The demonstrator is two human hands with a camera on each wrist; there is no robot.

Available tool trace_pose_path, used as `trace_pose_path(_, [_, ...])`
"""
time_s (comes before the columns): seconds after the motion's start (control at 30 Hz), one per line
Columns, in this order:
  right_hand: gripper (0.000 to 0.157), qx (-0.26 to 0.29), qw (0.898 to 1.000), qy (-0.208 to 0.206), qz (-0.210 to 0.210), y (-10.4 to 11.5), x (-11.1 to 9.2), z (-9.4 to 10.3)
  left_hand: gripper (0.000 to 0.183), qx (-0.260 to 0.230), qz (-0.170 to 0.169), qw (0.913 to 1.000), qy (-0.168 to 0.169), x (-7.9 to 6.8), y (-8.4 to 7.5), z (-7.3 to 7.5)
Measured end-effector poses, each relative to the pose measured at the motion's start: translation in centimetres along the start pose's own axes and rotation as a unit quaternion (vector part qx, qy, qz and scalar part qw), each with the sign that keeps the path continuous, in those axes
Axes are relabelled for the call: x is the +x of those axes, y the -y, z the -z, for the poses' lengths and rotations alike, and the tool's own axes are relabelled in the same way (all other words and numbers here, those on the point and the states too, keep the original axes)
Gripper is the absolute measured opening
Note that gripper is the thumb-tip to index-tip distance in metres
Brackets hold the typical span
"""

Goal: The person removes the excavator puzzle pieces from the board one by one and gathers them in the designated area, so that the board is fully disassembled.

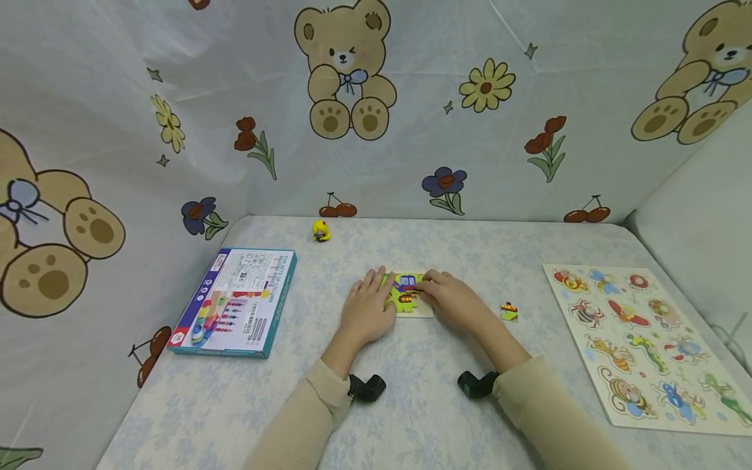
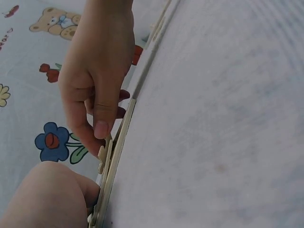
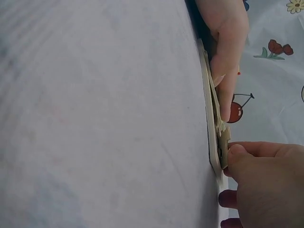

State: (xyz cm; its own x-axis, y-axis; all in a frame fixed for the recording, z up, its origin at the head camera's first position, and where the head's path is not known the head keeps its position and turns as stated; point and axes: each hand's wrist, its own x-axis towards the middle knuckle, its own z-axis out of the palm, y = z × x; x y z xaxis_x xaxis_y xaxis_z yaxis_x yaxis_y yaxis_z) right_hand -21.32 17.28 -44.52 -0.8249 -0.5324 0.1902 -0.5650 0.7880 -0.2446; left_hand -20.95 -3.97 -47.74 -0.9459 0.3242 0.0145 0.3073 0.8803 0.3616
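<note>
A small jigsaw puzzle [image 1: 405, 301] with a vehicle picture on yellow-green lies mid-table in its pale tray [image 1: 423, 314]. My left hand [image 1: 369, 308] rests on its left side with fingers extended; in the right wrist view its fingertips press down on the pieces. From the right, my right hand [image 1: 455, 299] pinches a puzzle piece [image 3: 224, 148] between thumb and finger, tilted above the tray's edge. The same pinched piece [image 2: 102, 159] shows edge-on in the left wrist view. Part of the picture is hidden under both hands. A loose puzzle piece [image 1: 509, 312] lies right of my right hand.
On the left lies a boxed toy set [image 1: 237, 303]. A small yellow figurine [image 1: 320, 231] stands near the back edge. To the right is a large board with insect pictures [image 1: 646, 346]. A bear-printed curtain [image 1: 405, 163] hangs behind the table.
</note>
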Motion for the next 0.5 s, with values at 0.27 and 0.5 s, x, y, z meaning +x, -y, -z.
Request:
trace_pose_path(0.27, [0.026, 0.029, 0.999, 0.016, -0.027, 0.05, 0.02, -0.23, 0.061, 0.003, 0.000, 1.0000, 0.003, 0.06, 0.19, -0.18])
trace_pose_path(0.5, [0.025, 0.051, 0.998, 0.022, -0.035, 0.22, 0.06, -0.15, 0.060, 0.004, -0.002, 1.0000, -0.001, 0.02, 0.11, -0.15])
